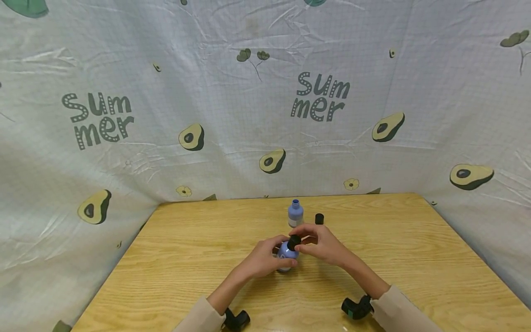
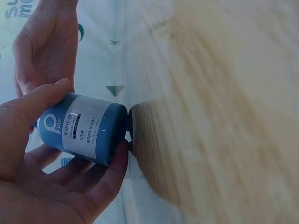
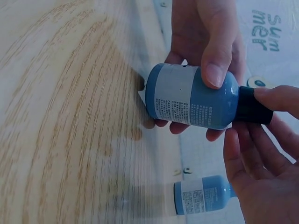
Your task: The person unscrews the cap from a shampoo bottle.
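Head: blue oil-control shampoo bottle [image 1: 286,251] sits at or just above the counter [image 1: 186,240], leaning slightly toward the right hand [image 1: 321,242]. I'd hold the body dead still and turn the black cap [image 1: 294,241] square to the neck; can't tell tightening or loosening.

Left wrist: left hand [image 2: 51,186] has its grip closed round the body, thumb opposite fingers.

Right wrist: right grip pinches the cap, fingers curled.

Creased whitish cloth [image 1: 232,115] behind far edge of yellow-brown wood-grain table [image 1: 186,258], running down past left and right edges too. Prints: avocado halves [image 1: 192,137], yellow flowers [image 1: 351,184], "summer" lettering [image 1: 319,109]. Soft sheen toward near edge.
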Motion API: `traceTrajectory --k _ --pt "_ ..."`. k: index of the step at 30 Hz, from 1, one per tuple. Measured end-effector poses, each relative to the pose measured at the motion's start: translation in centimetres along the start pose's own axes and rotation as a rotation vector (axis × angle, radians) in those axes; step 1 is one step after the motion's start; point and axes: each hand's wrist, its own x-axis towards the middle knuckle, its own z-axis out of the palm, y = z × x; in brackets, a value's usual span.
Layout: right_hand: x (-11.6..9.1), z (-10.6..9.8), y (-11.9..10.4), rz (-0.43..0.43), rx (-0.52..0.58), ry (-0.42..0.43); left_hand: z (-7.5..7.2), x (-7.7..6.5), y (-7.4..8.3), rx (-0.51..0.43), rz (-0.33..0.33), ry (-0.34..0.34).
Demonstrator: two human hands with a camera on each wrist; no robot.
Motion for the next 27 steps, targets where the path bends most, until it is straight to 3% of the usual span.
traceTrajectory --k 12,27 --pt "-0.01 0.36 -0.04 0.031 -0.032 0.051 0.27 0.16 0.04 0.003 -0.001 0.012" --pt "0.09 0.21 -0.03 -0.026 0.041 -0.03 0.21 0.07 -0.01 0.017 0.017 0.022"
